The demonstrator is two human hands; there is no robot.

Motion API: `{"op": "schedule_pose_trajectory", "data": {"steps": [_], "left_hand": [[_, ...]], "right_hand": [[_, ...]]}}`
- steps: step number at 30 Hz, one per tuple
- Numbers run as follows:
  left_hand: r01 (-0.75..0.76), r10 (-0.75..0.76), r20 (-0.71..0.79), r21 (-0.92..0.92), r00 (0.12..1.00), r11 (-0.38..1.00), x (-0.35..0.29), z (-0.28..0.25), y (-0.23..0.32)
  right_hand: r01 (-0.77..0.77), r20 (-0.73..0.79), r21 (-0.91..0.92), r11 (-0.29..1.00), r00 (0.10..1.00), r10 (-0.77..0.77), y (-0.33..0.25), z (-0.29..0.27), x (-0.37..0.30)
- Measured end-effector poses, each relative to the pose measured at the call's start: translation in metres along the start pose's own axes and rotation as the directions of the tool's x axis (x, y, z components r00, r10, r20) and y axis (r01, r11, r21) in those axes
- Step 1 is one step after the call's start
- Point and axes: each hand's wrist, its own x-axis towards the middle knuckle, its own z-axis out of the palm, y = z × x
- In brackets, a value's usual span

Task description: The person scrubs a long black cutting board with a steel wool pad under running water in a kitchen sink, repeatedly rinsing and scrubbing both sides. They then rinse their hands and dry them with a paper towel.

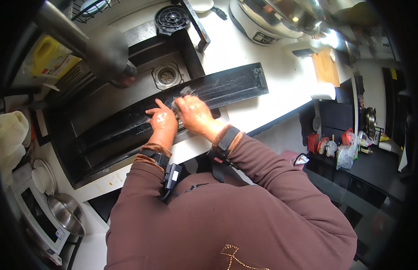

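Because the long black panel (231, 85) bridges sink (132, 85) and table (258, 117), it may slide if your right hand (194, 113), bunched around a grey wad (187, 91), pushes hard. Your left hand (164, 121) has fingers spread.

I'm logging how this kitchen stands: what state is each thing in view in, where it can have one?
Long black tray: wet-looking, lying slantwise across the sink, right end over the counter.
Left hand: wet-looking, some fingers outstretched.
Right hand: wet-looking, fingers curled.
Sink drain: uncovered.
Faucet: partly blurred, no stream visible.
Microwave: door looks shut.
White cooker: unclear whether open.
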Motion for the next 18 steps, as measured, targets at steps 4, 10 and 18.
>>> {"op": "schedule_pose_trajectory", "data": {"steps": [4, 10, 18], "left_hand": [[-0.091, 0.09, 0.016, 0.109, 0.996, 0.99, 0.001, 0.002, -0.008], [-0.088, 0.108, -0.073, 0.239, 0.991, 0.967, 0.004, 0.012, -0.008], [-0.013, 0.019, -0.082, 0.079, 0.996, 0.997, 0.004, 0.011, -0.009]], "right_hand": [[-0.111, 0.004, -0.113, 0.987, 0.994, 0.112, 0.031, -0.046, -0.01], [-0.25, -0.342, -0.369, 0.895, 0.932, 0.119, 0.071, -0.081, -0.013], [-0.339, -0.313, -0.557, 0.758, 0.931, 0.187, 0.068, -0.08, -0.019]]}}
